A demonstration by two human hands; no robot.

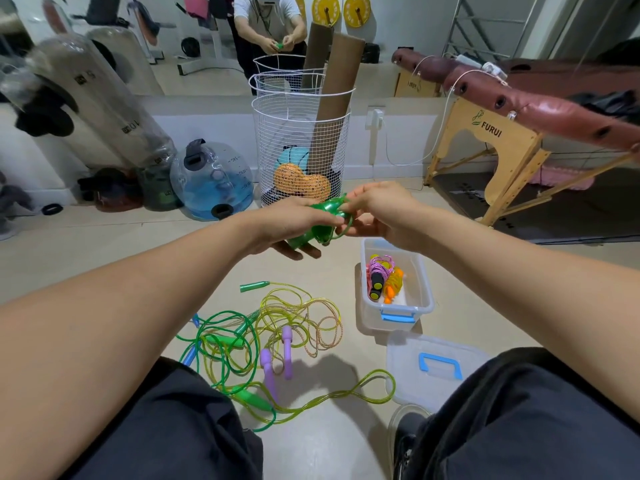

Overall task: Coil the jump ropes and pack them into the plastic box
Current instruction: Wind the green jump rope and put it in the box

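Left hand [294,223] grips green rope bundle [320,221], right hand [377,211] pinches its loop — plastic box [424,289] below right hand, nearer.

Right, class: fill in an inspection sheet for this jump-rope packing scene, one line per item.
Surface: beige floor, smooth.
Job's things: green rope coiled in both hands; clear plastic box open, with coiled ropes inside; loose rope tangle on the floor left of the box, purple handles among it.
Clutter: box lid lying beside the box.
Grippers: left hand grips the green coil; right hand pinches its cord with its fingers.
Cables: white charger lead from a wall socket up to the massage table.
Surroundings: wire basket with cardboard tubes; water bag; wall mirror.
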